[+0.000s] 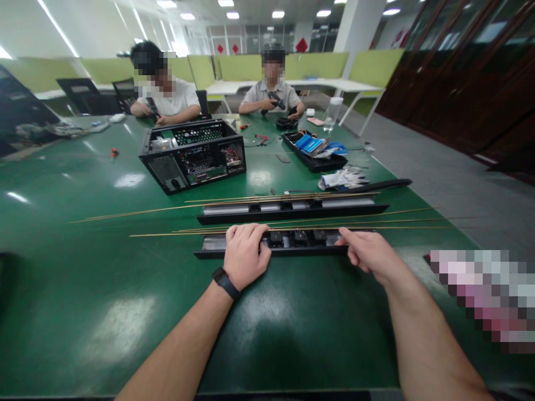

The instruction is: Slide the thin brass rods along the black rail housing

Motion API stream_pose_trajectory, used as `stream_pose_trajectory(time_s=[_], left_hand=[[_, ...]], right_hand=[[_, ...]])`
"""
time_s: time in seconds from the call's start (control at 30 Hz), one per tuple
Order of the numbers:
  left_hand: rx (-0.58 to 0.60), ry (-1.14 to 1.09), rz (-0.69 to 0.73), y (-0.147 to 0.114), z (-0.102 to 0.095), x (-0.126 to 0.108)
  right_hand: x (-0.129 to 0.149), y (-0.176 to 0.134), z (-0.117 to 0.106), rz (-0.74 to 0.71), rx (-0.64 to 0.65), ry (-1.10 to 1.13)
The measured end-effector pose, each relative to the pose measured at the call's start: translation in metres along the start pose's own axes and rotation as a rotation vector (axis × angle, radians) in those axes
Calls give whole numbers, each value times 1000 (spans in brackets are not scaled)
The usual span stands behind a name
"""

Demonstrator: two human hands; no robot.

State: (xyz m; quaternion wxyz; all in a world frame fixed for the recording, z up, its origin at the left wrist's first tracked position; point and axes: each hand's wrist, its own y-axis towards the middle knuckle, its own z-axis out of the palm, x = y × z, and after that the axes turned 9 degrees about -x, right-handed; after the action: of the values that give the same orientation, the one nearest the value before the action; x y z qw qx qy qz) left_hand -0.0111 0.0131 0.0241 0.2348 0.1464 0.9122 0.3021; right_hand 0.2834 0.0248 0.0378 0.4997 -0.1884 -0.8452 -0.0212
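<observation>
One long black-and-silver trough-shaped rail (296, 252) on the green table (292, 345) is seen, in the head view, clasped by the left hand (246, 250) and met farther right by the right hand (368, 249), whose grip cannot be told, with thin brass-coloured rods (159, 235) along its far edge.

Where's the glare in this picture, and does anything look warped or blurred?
Head view: pale glare patches on the green table, ceiling lights washed white; head view, upper right: dark cabinets slant, seemingly lens-stretched; head view, lower right: coarse pixel blocks mask detail.
</observation>
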Motion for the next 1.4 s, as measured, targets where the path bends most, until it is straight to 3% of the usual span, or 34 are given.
stream_pose_trajectory(time_s=[0.23,0.67,1.07,1.4], left_hand=[[-9,10,27,-3,2,1],[-31,47,104,-8,5,5],[-39,76,101,-9,6,5],[-48,56,97,-10,6,6]], right_hand=[[5,-4,-1,84,53,169],[-1,3,5,237,-69,615],[3,4,2,259,-166,708],[3,7,-3,276,-334,728]])
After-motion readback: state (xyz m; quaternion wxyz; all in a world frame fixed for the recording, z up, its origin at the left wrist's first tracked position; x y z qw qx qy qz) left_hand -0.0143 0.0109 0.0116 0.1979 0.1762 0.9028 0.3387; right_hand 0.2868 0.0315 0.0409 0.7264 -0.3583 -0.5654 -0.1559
